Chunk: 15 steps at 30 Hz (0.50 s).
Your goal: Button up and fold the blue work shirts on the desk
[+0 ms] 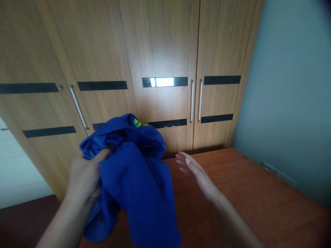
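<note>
A bunched-up blue garment (144, 193) with a small bright green patch near its top hangs in front of me. I cannot make out which kind of garment it is. My left hand (86, 175) grips its left side, thumb over the cloth, the other fingers partly hidden and blurred. To the right of the cloth, and apart from it, is my right hand (193, 170). Its fingers are stretched out, with nothing in them. Below both hands lies a reddish-brown wooden surface (232, 193), partly covered from view by the garment.
A wooden wardrobe (160, 44) with dark strips and metal handles (192, 101) stands behind the surface, its doors closed. A pale blue wall (289, 86) with sockets (269, 167) low down bounds the right. White furniture (18, 172) is at the left edge.
</note>
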Each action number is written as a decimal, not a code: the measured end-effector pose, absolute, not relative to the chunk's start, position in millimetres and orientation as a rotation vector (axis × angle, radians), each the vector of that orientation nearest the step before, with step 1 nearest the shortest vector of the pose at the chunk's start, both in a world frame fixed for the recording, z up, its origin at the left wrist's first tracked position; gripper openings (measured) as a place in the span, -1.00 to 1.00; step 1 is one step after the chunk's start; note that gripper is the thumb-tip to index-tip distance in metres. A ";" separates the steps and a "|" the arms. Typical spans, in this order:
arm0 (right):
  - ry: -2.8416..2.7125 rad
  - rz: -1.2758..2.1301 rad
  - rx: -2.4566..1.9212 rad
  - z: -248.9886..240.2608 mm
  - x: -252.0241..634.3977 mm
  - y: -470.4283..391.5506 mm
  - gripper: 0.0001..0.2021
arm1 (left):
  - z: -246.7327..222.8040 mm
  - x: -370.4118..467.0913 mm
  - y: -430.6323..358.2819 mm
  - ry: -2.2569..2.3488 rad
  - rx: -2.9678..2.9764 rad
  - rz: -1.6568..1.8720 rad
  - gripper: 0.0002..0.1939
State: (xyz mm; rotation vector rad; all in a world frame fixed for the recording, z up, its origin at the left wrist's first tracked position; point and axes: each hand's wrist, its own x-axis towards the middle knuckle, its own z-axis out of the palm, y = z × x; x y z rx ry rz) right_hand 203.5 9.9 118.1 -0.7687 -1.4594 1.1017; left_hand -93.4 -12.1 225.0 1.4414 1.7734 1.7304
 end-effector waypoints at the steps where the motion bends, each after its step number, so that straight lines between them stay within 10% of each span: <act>1: -1.473 1.076 -0.751 131.7 207.2 4.7 -0.54 | 216.3 -77.7 -7.6 1.650 1.327 1.752 -0.41; 15: -1.850 0.593 -1.388 19.6 237.5 34.2 -0.53 | 66.5 -13.3 2.8 1.153 1.499 0.850 -0.35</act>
